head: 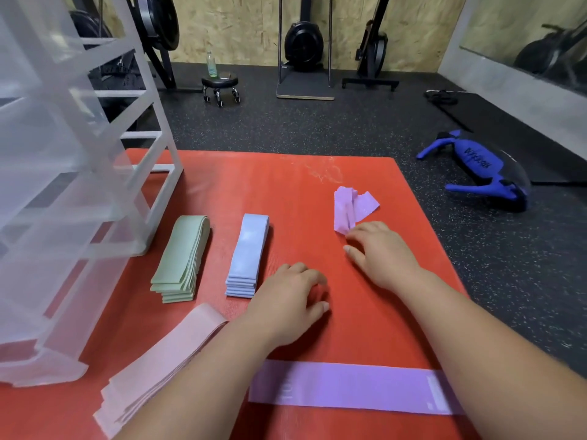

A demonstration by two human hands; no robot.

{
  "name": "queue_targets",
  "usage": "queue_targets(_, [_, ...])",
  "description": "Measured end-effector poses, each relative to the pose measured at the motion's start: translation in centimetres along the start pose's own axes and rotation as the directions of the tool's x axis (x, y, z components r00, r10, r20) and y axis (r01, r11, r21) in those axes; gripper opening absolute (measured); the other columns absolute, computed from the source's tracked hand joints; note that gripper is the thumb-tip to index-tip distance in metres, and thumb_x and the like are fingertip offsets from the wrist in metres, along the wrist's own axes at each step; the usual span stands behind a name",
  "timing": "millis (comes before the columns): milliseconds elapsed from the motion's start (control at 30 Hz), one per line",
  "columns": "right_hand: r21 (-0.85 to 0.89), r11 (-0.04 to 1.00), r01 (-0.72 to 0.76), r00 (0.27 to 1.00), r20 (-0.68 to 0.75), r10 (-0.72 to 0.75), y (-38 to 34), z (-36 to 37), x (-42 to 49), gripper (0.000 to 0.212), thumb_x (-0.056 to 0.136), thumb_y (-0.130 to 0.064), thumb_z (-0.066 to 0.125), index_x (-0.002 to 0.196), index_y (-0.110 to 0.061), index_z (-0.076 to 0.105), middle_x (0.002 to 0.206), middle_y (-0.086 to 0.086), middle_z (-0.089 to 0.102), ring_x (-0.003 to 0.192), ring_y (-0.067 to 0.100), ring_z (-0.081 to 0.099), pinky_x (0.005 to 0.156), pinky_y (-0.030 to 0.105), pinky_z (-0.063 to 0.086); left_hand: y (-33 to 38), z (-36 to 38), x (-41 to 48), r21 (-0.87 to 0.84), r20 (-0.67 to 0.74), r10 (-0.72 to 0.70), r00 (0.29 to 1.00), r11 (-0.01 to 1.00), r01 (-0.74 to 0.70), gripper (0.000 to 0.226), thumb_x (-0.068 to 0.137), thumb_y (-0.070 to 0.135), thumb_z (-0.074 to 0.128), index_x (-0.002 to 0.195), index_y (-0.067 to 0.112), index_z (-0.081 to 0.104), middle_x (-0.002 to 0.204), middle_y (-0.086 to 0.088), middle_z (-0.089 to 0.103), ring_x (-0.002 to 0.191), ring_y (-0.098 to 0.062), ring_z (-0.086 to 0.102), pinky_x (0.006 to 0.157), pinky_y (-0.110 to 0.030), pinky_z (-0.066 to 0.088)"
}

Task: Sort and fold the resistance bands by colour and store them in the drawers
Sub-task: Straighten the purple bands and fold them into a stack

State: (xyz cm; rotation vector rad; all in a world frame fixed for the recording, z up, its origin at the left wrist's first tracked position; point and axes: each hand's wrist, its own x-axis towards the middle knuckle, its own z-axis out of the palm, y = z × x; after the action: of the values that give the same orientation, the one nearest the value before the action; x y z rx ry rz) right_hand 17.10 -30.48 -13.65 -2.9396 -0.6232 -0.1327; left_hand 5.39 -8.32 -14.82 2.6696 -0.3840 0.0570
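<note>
Right hand [382,252], fingers relaxed and holding nothing, meets the crumpled lilac band [351,206]; left hand [286,301] rests loosely curled and holding nothing on the ribbed red mat [301,192]. Flat-folded green stack [181,258], blue stack [246,255] and pink stack [165,360] lie beside the frosted plastic drawers [63,185], and a smooth purple band [349,389] lies flat under both forearms.

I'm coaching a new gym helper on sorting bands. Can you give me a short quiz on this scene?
1. Multiple choice: which neat stack lies between the green stack and the left hand? A pink, B blue, C purple.
2. True or false: the flat purple band lies on the black floor.
3. Fill in: the right hand touches a crumpled band of the colour ___.

Key: 1. B, the blue stack. 2. False, it lies on the red mat. 3. Purple.
</note>
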Motion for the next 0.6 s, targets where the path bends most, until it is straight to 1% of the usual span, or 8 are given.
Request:
queue_targets(100, [-0.14,0.983,0.117,0.983,-0.128,-0.135,-0.6,-1.2,-3.5,0.029,0.097,-0.05,0.055,0.098,-0.028,0.074,0.103,-0.008,0.067,0.106,0.022,0.059,0.083,0.04,0.049,0.2,-0.6,-0.5,-0.043,0.017,-0.016,1.0,0.999,0.017,0.041,0.093,0.05,0.068,0.131,0.035,0.061,0.117,0.007,0.059,0.115,-0.022,0.056,0.098,-0.043,0.05])
queue_targets(200, [-0.136,0.972,0.192,0.95,-0.222,-0.219,-1.7,-2.2,-7.4,0.028,0.096,-0.047,0.059,0.083,-0.025,0.069,0.09,-0.006,0.062,0.093,0.023,0.058,0.073,0.04,0.048,0.7,-1.2,-1.3,-0.054,0.016,-0.023,1.0,0.998,0.024,0.041,0.095,0.048,0.067,0.132,0.034,0.061,0.121,0.007,0.06,0.118,-0.02,0.058,0.099,-0.041,0.051])
queue_targets(300, [-0.049,0.968,0.244,0.96,-0.13,-0.249,-3.0,-2.2,-10.6,0.029,0.096,-0.054,0.057,0.082,-0.029,0.063,0.088,-0.011,0.057,0.091,0.019,0.056,0.074,0.04,0.048,1.2,-1.6,-2.3,-0.036,0.012,-0.026,1.0,0.999,0.027,0.041,0.095,0.047,0.067,0.133,0.032,0.061,0.122,0.006,0.061,0.12,-0.021,0.058,0.099,-0.04,0.051])
queue_targets(367, [0.074,0.974,0.214,0.977,-0.029,-0.212,-3.5,-1.9,-11.8,0.032,0.093,-0.062,0.053,0.084,-0.031,0.058,0.086,-0.014,0.055,0.088,0.014,0.054,0.075,0.039,0.05,1.4,-1.6,-2.9,-0.024,0.015,-0.038,0.999,0.999,0.038,0.041,0.096,0.046,0.067,0.133,0.031,0.061,0.121,0.004,0.061,0.12,-0.022,0.058,0.097,-0.039,0.05])
queue_targets(433, [0.209,0.967,0.146,0.989,-0.011,-0.147,-3.6,-1.7,-12.3,0.029,0.092,-0.062,0.054,0.087,-0.033,0.056,0.087,-0.016,0.058,0.085,0.009,0.055,0.077,0.039,0.051,1.4,-1.7,-3.3,-0.023,0.019,-0.053,0.998,0.998,0.053,0.04,0.096,0.044,0.068,0.133,0.029,0.062,0.12,0.003,0.061,0.119,-0.023,0.058,0.097,-0.039,0.05])
queue_targets(533, [0.478,0.878,0.027,0.994,-0.106,0.027,-3.7,-1.5,-12.3,0.01,0.094,-0.041,0.067,0.093,-0.033,0.062,0.092,-0.019,0.068,0.089,0.003,0.065,0.083,0.038,0.055,1.4,-1.6,-3.6,-0.023,0.024,-0.061,0.998,0.998,0.062,0.04,0.096,0.043,0.068,0.133,0.028,0.063,0.12,0.002,0.061,0.118,-0.024,0.058,0.098,-0.042,0.051])
queue_targets(567, [0.509,0.861,-0.011,0.983,-0.153,0.103,-3.7,-1.3,-12.0,0.007,0.093,-0.033,0.07,0.095,-0.032,0.064,0.095,-0.018,0.069,0.091,0.003,0.067,0.085,0.037,0.055,1.4,-1.6,-3.6,-0.025,0.027,-0.062,0.998,0.998,0.063,0.04,0.096,0.043,0.068,0.133,0.028,0.063,0.12,0.002,0.061,0.118,-0.023,0.058,0.097,-0.042,0.051])
queue_targets(600, [0.499,0.865,-0.054,0.963,-0.201,0.177,-3.8,-1.2,-11.6,0.011,0.092,-0.027,0.072,0.1,-0.032,0.066,0.099,-0.017,0.068,0.094,0.006,0.067,0.086,0.038,0.055,1.4,-1.6,-3.6,-0.024,0.027,-0.064,0.998,0.998,0.064,0.04,0.096,0.043,0.068,0.134,0.028,0.063,0.12,0.002,0.06,0.118,-0.023,0.058,0.097,-0.042,0.051])
